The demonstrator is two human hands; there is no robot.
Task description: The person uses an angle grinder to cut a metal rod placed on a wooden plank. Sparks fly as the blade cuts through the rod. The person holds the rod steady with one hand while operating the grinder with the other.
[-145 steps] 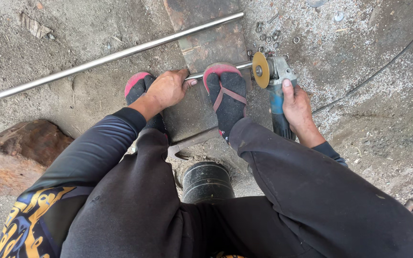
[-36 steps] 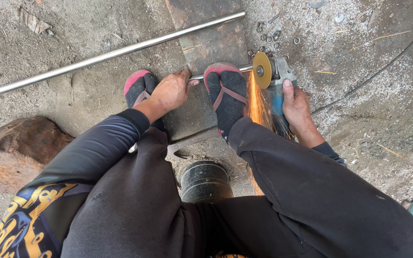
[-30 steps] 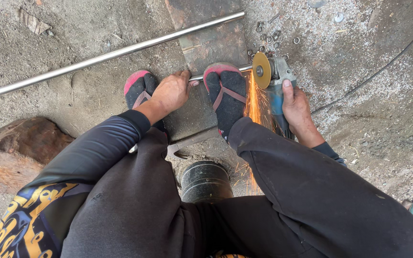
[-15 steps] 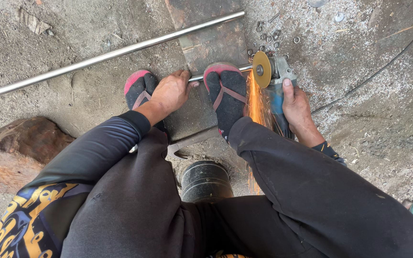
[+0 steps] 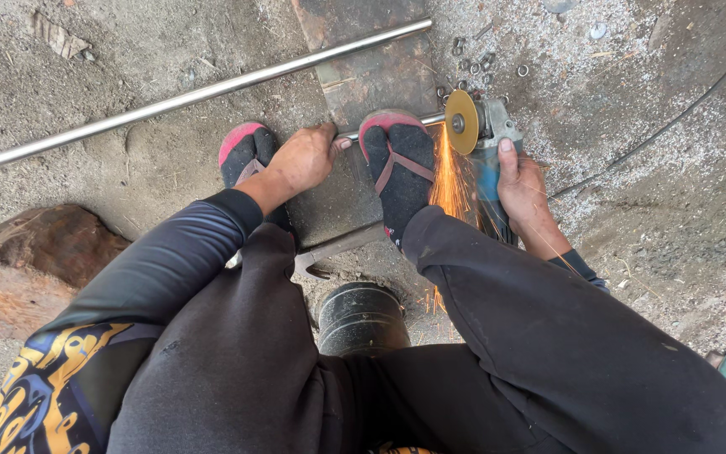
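Observation:
My right hand [image 5: 524, 189] grips a blue and grey angle grinder [image 5: 487, 139]. Its yellow disc [image 5: 461, 122] bites into a thin metal rod [image 5: 427, 122] and throws orange sparks [image 5: 447, 189] back toward my leg. My left hand [image 5: 302, 160] presses down on the near end of that rod, between my two feet. The right foot [image 5: 401, 172], in a sock and pink sandal, stands on the rod next to the disc. A dark steel plate [image 5: 371, 76] lies under the rod.
A long steel tube [image 5: 186, 97] lies slanted across the concrete floor above my feet. Small cut rings [image 5: 472, 63] are scattered near the disc. A black cylinder [image 5: 361, 318] stands between my legs. A rusty slab [image 5: 35, 261] is at left, a cable [image 5: 674, 118] at right.
The grinder went from idle to cutting, and sparks now stream from the disc. Hands and feet have stayed almost where they were.

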